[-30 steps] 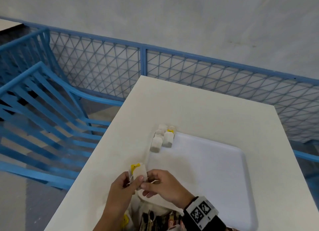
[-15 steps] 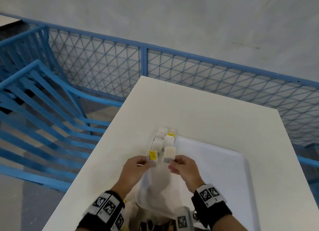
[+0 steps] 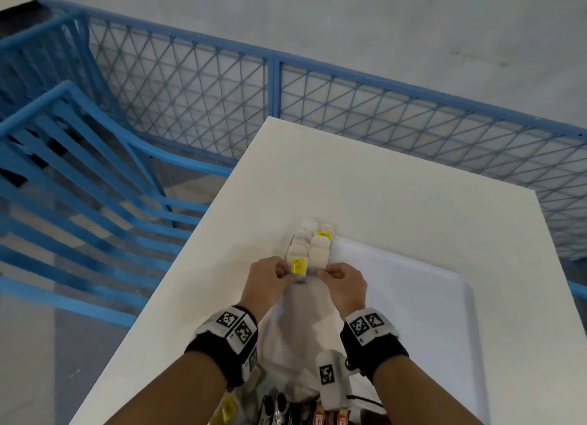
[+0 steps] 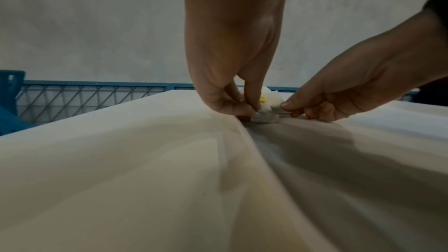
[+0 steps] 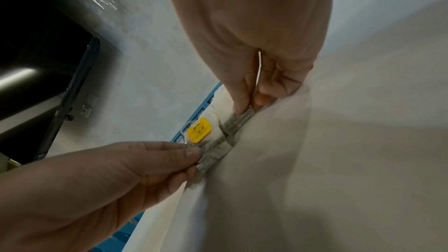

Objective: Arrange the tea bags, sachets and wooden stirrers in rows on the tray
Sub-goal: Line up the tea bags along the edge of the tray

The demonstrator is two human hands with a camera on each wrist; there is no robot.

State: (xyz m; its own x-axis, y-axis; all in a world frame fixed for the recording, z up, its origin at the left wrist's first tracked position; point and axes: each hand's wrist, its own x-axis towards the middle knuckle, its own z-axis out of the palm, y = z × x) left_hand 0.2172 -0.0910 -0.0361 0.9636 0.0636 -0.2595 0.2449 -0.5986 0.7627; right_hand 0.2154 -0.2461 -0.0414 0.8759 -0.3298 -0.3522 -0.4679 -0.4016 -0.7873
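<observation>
**Placement of two tea bags at the tray's upper-left corner**

Pinching the yellow-tagged tea bag [image 3: 298, 265] with the left hand [image 3: 268, 275], and the plain tea bag [image 3: 318, 257] with the right hand [image 3: 344, 276], fingertips curled on the near edges. Pressing both down at frame centre, side by side and touching, just below the earlier tea bags [image 3: 309, 234] on the tray [image 3: 413, 297]. Having moved up from the lower edge of the frame within the last second, from lifted to lying on the tray. Extending the two columns by one row, judging by the layout; still leaving the sachets [image 3: 286, 408] heaped at bottom centre. Looking small, pale, soft and papery, with string and yellow tag lying on top.
</observation>
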